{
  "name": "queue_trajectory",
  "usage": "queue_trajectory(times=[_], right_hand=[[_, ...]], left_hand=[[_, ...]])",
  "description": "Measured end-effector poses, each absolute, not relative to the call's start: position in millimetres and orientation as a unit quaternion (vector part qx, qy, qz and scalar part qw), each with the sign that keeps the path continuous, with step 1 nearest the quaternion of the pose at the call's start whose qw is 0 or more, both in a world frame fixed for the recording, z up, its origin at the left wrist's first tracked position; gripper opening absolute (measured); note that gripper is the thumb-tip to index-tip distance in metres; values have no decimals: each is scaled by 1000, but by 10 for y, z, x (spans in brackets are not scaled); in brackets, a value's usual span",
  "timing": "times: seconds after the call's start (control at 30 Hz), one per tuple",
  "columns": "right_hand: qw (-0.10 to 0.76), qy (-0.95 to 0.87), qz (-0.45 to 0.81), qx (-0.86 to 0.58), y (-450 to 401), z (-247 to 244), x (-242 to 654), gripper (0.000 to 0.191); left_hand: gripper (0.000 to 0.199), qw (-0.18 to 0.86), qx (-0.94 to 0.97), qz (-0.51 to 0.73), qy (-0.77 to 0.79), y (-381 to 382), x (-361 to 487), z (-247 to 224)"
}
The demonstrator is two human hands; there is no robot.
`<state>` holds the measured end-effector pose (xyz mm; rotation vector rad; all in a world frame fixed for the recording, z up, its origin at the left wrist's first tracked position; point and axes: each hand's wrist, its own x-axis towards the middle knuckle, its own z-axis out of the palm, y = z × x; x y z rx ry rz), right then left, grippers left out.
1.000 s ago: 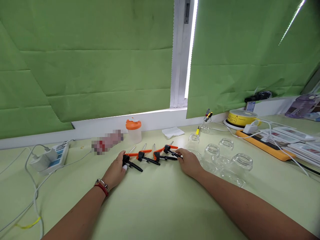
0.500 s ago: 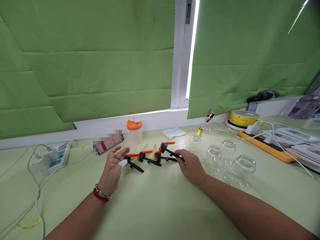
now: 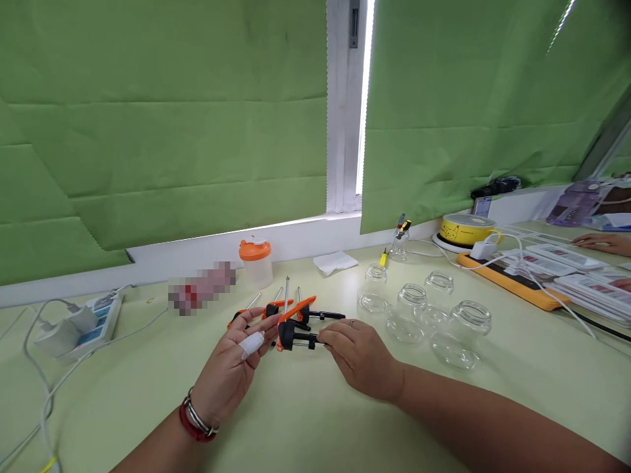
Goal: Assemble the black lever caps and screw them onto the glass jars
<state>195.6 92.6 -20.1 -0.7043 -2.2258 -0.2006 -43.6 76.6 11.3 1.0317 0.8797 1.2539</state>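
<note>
My right hand (image 3: 362, 358) is closed on the black handle end of an orange-and-black tool (image 3: 290, 334) with a metal rod, raised a little above the table. My left hand (image 3: 234, 361), palm up with a white wrap on one finger, is at the tool's orange end. Its fingers are spread, with the fingertips beside the orange part; whether they touch it is unclear. Behind the held tool several similar tools lie on the table, one of them (image 3: 320, 315) with its black end pointing right. My left fingers partly hide the others.
Several clear glass jars (image 3: 411, 315) stand to the right. Behind are an orange-lidded cup (image 3: 256, 261), white paper (image 3: 335, 263) and a jar with small tools. A power strip (image 3: 101, 318) with cables lies left. A person's hand (image 3: 604, 242) rests far right.
My right hand has lifted one tool off the others and brought it nearer and left, beside my left hand. The view has turned slightly right, and another person's hand now shows.
</note>
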Motion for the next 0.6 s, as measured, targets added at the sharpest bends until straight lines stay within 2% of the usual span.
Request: queue_trajectory(times=[0.33, 0.47, 0.6], right_hand=[[402, -869, -74, -277, 899, -174, 1974, 23], [392, -879, -80, -259, 889, -204, 1977, 27], [401, -879, -110, -233, 898, -217, 1974, 27]], left_hand=[[36, 578, 421, 552, 428, 773, -434, 81], [17, 547, 472, 495, 483, 808, -466, 34], [21, 553, 494, 441, 505, 772, -411, 40]])
